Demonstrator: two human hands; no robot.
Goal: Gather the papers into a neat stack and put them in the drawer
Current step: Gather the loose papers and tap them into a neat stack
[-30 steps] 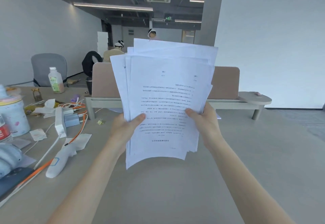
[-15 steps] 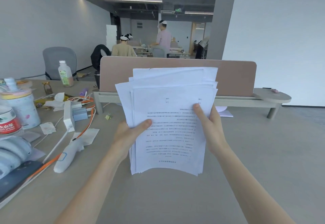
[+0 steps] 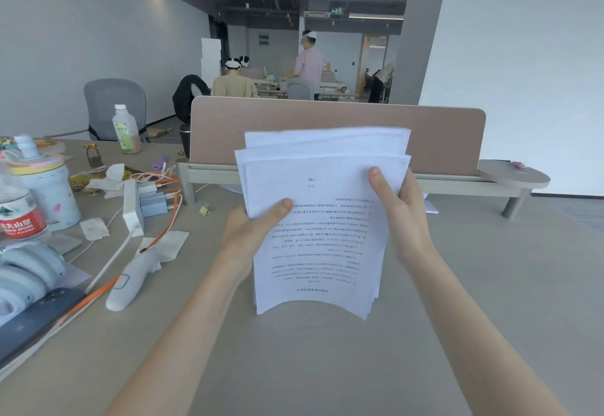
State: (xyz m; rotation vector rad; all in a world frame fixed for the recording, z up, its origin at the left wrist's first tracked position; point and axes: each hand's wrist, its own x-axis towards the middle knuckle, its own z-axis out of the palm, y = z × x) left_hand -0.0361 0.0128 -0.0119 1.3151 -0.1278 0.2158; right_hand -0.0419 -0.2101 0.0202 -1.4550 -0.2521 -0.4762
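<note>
A stack of white printed papers (image 3: 322,229) stands nearly upright above the grey desk (image 3: 327,366), its text upside down to me. The sheets are unevenly aligned; some stick out at the top and the lower edge curls. My left hand (image 3: 251,236) grips the stack's left edge with the thumb on the front sheet. My right hand (image 3: 403,213) grips the right edge, thumb on the front too. No drawer is visible.
A tan divider panel (image 3: 336,128) on a shelf rises behind the papers. Clutter covers the desk's left side: water bottle (image 3: 23,216), white jar (image 3: 49,187), orange cable (image 3: 163,229), white handheld device (image 3: 130,280), power strip (image 3: 132,206), binder clip (image 3: 205,209). People work far behind.
The stack has come down from in front of my view toward the desk, and the sheets have drawn closer together. My right hand has slid higher up the right edge.
</note>
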